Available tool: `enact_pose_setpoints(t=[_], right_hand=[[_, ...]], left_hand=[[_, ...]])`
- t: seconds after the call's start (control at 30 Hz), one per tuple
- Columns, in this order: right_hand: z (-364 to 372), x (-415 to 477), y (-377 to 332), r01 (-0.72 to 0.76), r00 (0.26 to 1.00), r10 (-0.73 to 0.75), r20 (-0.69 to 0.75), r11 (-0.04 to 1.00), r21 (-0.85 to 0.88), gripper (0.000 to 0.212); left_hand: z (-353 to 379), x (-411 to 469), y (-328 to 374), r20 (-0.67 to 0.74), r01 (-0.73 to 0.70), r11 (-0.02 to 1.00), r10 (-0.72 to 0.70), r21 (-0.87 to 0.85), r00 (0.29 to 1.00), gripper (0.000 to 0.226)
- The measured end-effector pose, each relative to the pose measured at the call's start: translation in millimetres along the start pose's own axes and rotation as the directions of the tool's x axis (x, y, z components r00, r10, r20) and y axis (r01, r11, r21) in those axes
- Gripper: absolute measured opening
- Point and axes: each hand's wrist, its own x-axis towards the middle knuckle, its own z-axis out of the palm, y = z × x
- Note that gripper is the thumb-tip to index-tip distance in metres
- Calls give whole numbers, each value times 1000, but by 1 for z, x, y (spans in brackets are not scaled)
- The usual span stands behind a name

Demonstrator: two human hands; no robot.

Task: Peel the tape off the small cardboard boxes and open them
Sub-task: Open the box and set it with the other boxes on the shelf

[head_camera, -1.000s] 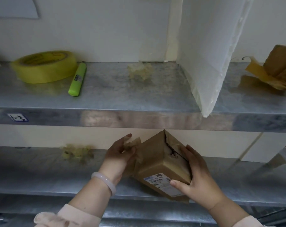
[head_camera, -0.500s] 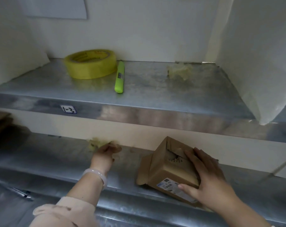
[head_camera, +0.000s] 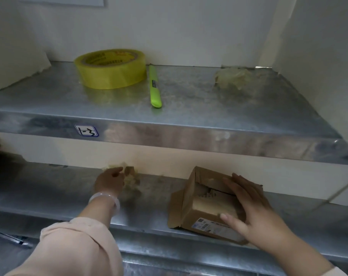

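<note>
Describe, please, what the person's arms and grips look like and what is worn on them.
The left arm wears a loose pale pink sleeve, bunched at the cuff, and a whitish bangle circles that wrist. The left grip and right grip are bare, without gloves. The right forearm is uncovered as far as the frame shows.

The shelf (head_camera: 189,100) is grey metal, mottled and dull on top, shinier along its front edge. The tape roll (head_camera: 111,74) is glossy, translucent yellow plastic; the green pen (head_camera: 154,86) smooth plastic. The cardboard box (head_camera: 207,210) is matt brown, rough and fibrous where torn. The sleeve (head_camera: 75,248) is soft matt cloth, the bracelet (head_camera: 104,197) polished.
</note>
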Motion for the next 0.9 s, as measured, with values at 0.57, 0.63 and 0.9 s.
enact_pose_setpoints(t=[0.57, 0.63, 0.9], right_hand=[[-8, -28, 31, -350, 856, 471, -213, 831, 432, 38], [-8, -29, 33, -371, 853, 493, -170, 804, 465, 38], [-14, -32, 31, -381, 864, 499, -69, 736, 560, 32]], left_hand=[[18, -4, 30, 34, -449, 789, 480, 420, 876, 25], [17, -11, 35, 49, -448, 787, 474, 424, 879, 14], [37, -25, 36, 133, -495, 748, 491, 442, 861, 26]])
